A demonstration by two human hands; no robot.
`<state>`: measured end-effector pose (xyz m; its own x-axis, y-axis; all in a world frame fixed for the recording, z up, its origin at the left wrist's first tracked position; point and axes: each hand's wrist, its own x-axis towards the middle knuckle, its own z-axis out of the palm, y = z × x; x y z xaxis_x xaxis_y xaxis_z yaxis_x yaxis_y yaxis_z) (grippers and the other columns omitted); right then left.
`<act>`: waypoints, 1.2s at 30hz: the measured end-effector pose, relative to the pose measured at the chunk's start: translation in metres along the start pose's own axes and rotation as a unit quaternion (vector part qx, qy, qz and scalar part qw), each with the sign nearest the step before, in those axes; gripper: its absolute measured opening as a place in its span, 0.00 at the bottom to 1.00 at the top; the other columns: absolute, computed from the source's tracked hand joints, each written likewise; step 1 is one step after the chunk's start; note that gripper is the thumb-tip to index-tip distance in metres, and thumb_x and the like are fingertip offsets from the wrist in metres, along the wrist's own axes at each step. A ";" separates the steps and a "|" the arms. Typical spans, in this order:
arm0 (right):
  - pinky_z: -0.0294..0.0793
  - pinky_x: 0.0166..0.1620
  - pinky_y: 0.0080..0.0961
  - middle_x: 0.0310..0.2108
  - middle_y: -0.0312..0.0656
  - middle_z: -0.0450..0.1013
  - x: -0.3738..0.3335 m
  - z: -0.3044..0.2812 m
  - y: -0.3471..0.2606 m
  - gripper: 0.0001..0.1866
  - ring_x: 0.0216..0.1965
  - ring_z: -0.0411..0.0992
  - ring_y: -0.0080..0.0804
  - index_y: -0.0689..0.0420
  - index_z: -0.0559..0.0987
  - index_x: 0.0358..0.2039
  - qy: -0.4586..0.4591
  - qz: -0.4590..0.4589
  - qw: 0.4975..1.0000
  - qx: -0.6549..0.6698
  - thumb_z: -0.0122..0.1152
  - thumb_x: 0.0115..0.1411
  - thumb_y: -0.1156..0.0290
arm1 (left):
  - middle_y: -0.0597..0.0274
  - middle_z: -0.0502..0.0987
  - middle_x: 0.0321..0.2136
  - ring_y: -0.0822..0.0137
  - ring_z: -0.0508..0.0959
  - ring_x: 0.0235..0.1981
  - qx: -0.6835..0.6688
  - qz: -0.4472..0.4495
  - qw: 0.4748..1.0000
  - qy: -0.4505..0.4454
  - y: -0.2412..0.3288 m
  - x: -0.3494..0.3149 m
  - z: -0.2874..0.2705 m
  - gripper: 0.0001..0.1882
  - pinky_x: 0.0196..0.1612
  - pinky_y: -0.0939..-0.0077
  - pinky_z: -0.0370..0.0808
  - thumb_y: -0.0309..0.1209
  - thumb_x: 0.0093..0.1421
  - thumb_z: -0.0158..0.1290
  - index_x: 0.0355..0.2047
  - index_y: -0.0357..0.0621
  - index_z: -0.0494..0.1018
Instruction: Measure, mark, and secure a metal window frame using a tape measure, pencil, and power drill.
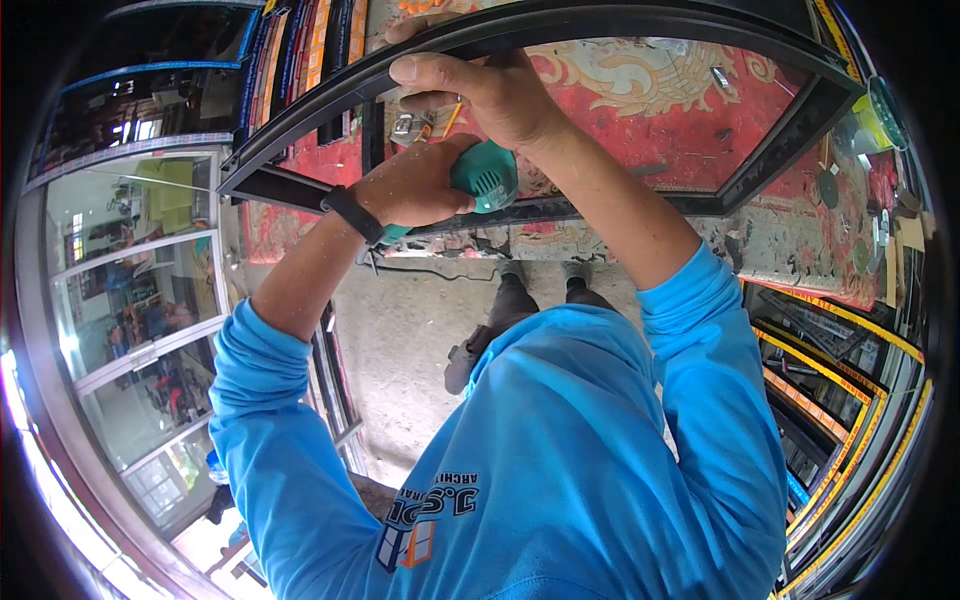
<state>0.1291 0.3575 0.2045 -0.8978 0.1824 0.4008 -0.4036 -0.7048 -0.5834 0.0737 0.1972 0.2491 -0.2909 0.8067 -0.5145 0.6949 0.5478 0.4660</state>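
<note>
A large black rectangular frame stands tilted over the workbench, its bars bent by the lens. My right hand is closed on the frame's upper bar at its left part, thumb laid along it. Some fingers show just past that bar; whose they are I cannot tell. My left hand, with a black band at the wrist, is wrapped round a teal power tool. That tool is inside the frame's outline, close to the lower bar. Its working tip is hidden by my hands.
The workbench has a worn red patterned cover. A pencil and small metal hardware lie on it. A dark cord runs below its edge. Glazed panels stand at left; racks of profiles line the right.
</note>
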 end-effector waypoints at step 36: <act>0.82 0.40 0.23 0.40 0.36 0.84 0.000 -0.005 0.003 0.20 0.36 0.81 0.22 0.58 0.84 0.58 0.046 0.004 0.998 -0.035 0.77 0.68 0.69 | 0.39 0.88 0.48 0.40 0.88 0.54 -0.012 -0.030 0.999 -0.027 -0.007 0.003 -0.001 0.36 0.61 0.50 0.82 0.33 0.58 0.72 0.65 0.38 0.74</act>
<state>0.1272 0.3584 0.1989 -0.9122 0.2418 0.3308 -0.4047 -0.6578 -0.6353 0.0676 0.1961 0.2454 -0.2953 0.7600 -0.5790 0.6619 0.5998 0.4496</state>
